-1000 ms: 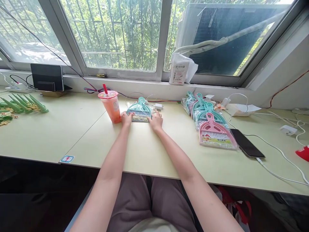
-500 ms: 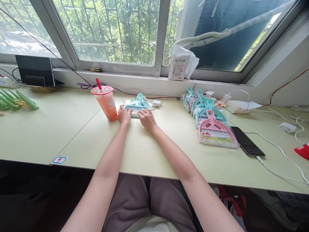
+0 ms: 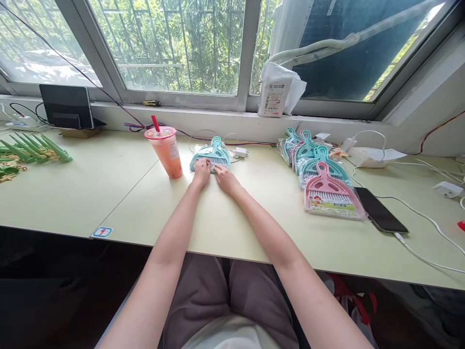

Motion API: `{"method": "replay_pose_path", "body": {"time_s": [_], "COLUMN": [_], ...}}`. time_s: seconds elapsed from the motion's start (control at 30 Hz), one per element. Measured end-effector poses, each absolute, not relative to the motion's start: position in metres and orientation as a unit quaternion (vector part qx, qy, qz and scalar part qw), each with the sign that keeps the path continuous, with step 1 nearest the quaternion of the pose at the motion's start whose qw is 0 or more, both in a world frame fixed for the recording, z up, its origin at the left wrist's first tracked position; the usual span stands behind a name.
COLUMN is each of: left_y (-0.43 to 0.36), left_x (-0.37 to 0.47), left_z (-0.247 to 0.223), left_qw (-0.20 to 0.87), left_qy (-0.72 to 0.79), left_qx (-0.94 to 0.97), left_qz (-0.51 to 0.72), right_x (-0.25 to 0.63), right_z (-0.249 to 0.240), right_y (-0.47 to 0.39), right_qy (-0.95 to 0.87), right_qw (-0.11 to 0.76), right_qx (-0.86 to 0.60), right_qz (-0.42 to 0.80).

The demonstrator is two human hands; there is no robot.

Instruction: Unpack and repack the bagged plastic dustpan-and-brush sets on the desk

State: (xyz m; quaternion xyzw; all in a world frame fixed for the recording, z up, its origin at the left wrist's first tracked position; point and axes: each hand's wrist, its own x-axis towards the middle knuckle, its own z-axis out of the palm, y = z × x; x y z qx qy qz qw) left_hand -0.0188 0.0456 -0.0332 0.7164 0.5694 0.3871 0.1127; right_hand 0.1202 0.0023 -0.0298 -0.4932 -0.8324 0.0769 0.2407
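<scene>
A teal mini dustpan and brush set [image 3: 215,148] lies flat on the table in clear plastic wrap, its handle toward the window. At the middle of its near edge, my left hand [image 3: 202,171] has its fingers closed on the wrapped edge. Close beside it, my right hand [image 3: 226,179] pinches the same edge with bent fingers. Both hands cover part of the printed card at the front of the set. Left of my hands stands a tall pink drink cup [image 3: 169,157] with a red straw.
More wrapped sets, teal with a pink dustpan set [image 3: 332,198] in front, lie overlapping at the right. Beside them is a charging phone [image 3: 381,209] with white cables. A white plug [image 3: 241,152], a tablet on a stand [image 3: 66,106] and green plastic pieces [image 3: 54,148] are also on the table.
My left hand has moved from the set's left corner to the middle of its near edge, closer to my right hand. The whole view has shifted slightly.
</scene>
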Motion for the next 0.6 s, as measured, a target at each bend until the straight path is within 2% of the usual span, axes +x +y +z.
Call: {"method": "replay_pose_path", "body": {"time_s": [0.2,0.47,0.6], "left_y": [0.052,0.046,0.037], "left_x": [-0.030,-0.039,-0.035], "left_z": [-0.033,-0.031,-0.027], "left_qw": [0.123,0.076,0.041], "left_qy": [0.628,0.678,0.670], "left_qx": [0.666,0.618,0.658], "left_qz": [0.384,0.391,0.340], "right_x": [0.111,0.106,0.105], "right_z": [-0.031,-0.025,-0.023], "right_y": [-0.005,-0.011,-0.012], "right_qy": [-0.792,-0.793,-0.792], "right_qw": [0.237,0.211,0.201], "right_qx": [-0.561,-0.571,-0.575], "right_qz": [0.052,0.044,0.039]}}
